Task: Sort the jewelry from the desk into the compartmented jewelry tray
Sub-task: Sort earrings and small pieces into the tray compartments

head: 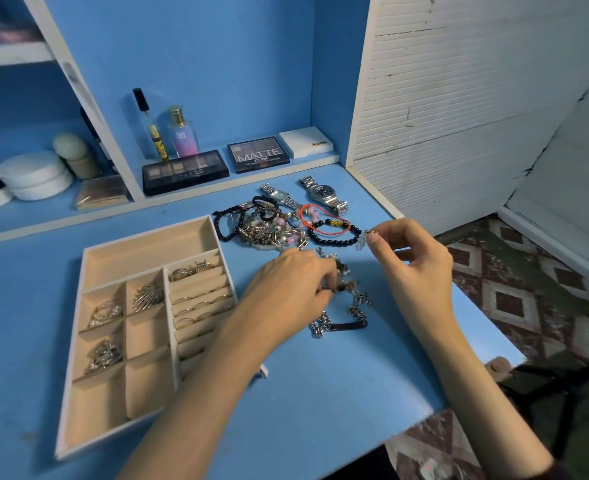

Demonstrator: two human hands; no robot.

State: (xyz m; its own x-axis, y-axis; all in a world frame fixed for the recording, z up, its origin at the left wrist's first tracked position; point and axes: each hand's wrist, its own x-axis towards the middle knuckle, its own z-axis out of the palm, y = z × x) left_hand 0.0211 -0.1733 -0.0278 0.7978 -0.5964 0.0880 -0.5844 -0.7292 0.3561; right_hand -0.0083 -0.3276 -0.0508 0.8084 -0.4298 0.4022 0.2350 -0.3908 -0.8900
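Note:
A beige compartmented jewelry tray [89, 258] lies on the blue desk at the left; some small cells hold silver pieces and the ring rolls hold several rings. A tangled pile of bracelets [269, 226] sits behind my hands, with a black bead bracelet [334, 241] and two silver watches [326, 195] nearby. My left hand [289, 289] pinches a small dark piece beside a silver chain bracelet [341, 323]. My right hand [410, 261] holds a small clear-and-gold earring [364, 239] between thumb and forefinger, just above the desk.
Makeup palettes [185, 171], two perfume bottles [179, 133] and a white box [305, 142] line the back ledge. White jars [33, 174] stand on the left shelf. The desk's right edge [476, 334] drops to a patterned floor.

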